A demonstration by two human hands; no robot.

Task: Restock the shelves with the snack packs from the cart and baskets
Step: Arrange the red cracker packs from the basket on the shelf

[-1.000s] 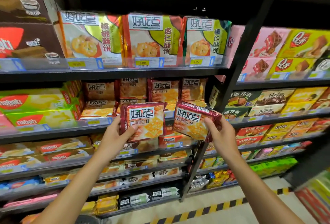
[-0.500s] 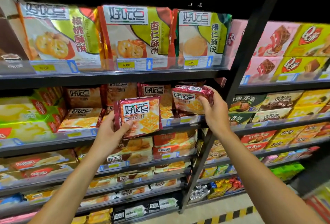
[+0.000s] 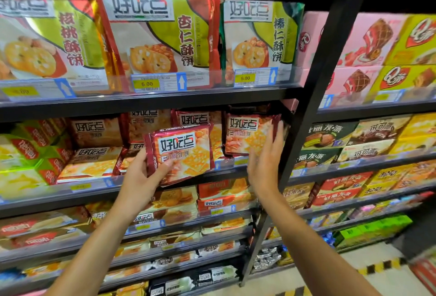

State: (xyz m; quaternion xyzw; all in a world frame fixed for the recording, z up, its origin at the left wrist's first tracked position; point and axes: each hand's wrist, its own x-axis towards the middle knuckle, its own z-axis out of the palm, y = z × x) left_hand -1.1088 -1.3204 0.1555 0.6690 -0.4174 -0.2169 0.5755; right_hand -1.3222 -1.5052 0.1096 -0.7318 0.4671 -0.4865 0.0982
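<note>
My left hand (image 3: 139, 177) grips a dark red cracker pack (image 3: 181, 154) by its lower left corner and holds it upright in front of the second shelf (image 3: 151, 177). A second, matching cracker pack (image 3: 247, 134) stands on that shelf at its right end. My right hand (image 3: 265, 163) is flat against that pack's right side, fingers spread and pointing up, not closed around it. More packs of the same brand sit in rows behind and to the left.
Large green-and-red biscuit bags (image 3: 155, 40) fill the shelf above. A black upright post (image 3: 304, 130) divides this bay from the right one with pink and yellow boxes (image 3: 368, 43). Lower shelves hold more snacks. Yellow-black floor tape (image 3: 382, 266) runs at bottom right.
My right hand raised its pack, set it on the second shelf at the right end and opened. The left hand kept its pack and lifted slightly. The view moved closer.
</note>
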